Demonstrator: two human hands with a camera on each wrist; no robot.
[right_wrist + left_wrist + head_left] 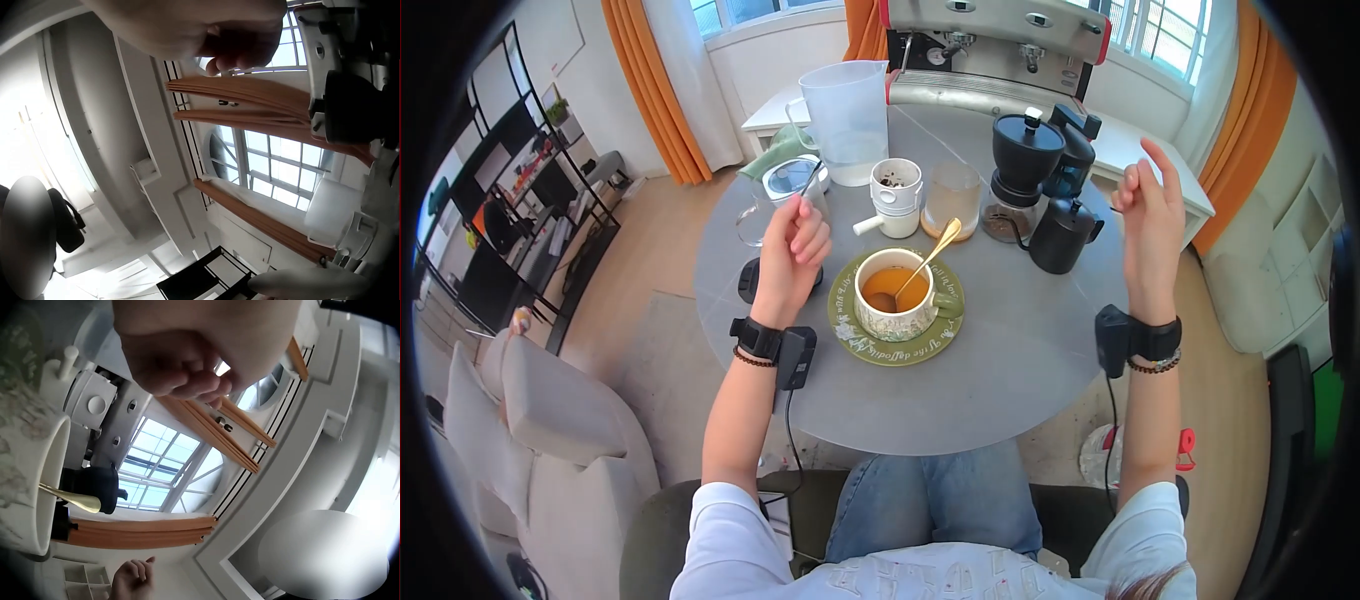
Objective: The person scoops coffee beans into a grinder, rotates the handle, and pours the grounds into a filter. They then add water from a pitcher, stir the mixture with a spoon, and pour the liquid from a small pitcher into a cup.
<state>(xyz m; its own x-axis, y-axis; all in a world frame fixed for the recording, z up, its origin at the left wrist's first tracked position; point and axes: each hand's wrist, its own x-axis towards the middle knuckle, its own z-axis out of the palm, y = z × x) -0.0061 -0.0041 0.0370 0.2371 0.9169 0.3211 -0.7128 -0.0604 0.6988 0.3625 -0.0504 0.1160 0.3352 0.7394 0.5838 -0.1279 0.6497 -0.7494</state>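
Note:
In the head view my left hand (793, 245) is raised left of the cup, fingers loosely curled; a thin dark bar shows just above its fingertips, against a lidded glass jar (785, 182). My right hand (1150, 215) hangs above the table's right side, index finger lifted and the others bent inward, with nothing visible in it. Between the hands, a patterned cup (897, 322) of amber liquid stands on a green lettered saucer (850, 340). A gold spoon (943, 240) leans in the cup, its bowl under the liquid.
Behind the cup stand a white dripper (896, 190), a glass with tan base (952, 198), a coffee grinder (1026, 150), a black kettle (1060, 235) and a clear plastic pitcher (847, 120). An espresso machine (990, 60) sits beyond the round grey table (920, 420).

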